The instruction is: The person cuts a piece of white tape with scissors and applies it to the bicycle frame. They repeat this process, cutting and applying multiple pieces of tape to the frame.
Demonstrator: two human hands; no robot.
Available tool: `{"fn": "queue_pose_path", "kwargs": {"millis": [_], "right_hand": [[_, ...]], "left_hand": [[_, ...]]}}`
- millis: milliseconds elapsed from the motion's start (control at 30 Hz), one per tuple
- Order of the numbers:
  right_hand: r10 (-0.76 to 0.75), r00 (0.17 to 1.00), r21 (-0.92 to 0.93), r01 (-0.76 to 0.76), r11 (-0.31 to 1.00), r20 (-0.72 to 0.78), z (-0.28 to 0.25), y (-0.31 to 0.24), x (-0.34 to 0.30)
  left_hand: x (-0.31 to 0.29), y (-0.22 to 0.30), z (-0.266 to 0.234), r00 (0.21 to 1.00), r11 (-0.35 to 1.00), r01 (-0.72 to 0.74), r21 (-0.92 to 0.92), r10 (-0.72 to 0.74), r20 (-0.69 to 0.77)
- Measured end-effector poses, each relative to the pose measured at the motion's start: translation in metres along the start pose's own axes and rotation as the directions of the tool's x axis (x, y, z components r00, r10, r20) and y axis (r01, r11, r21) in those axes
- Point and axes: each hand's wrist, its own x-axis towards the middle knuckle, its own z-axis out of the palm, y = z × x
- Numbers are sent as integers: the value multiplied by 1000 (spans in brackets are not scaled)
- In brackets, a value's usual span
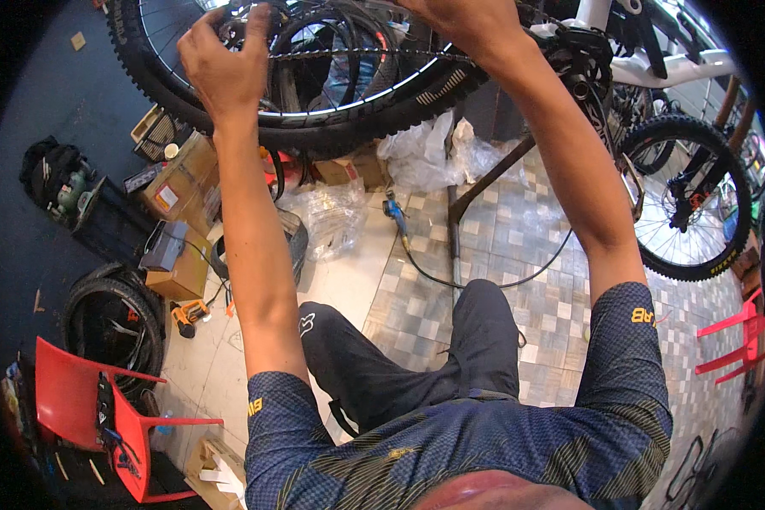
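A bicycle wheel with a knobbly black tyre hangs raised in front of me, across the top of the view. My left hand is at its hub, thumb and fingers on either side of the rear derailleur. From there a chain runs right toward the crank area. Higher up, my right hand reaches over the tyre near the white frame. The top edge cuts off its fingers, so what it holds or touches is hidden.
A dark stand post rises before my knees, with a blue-headed air hose tool beside it. Cardboard boxes, a yellow drill, loose tyres and a red chair lie left. Another bicycle's wheel stands right.
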Motion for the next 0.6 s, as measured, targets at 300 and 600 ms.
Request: {"fn": "queue_pose_path", "kwargs": {"millis": [300, 600], "right_hand": [[33, 999, -66, -36, 997, -39, 10, -14, 2], [-75, 996, -112, 70, 991, -42, 11, -6, 4]], "left_hand": [[-15, -6, 5, 977, 933, -207, 293, 184, 105], [-10, -10, 14, 991, 956, -111, 271, 86, 103]]}}
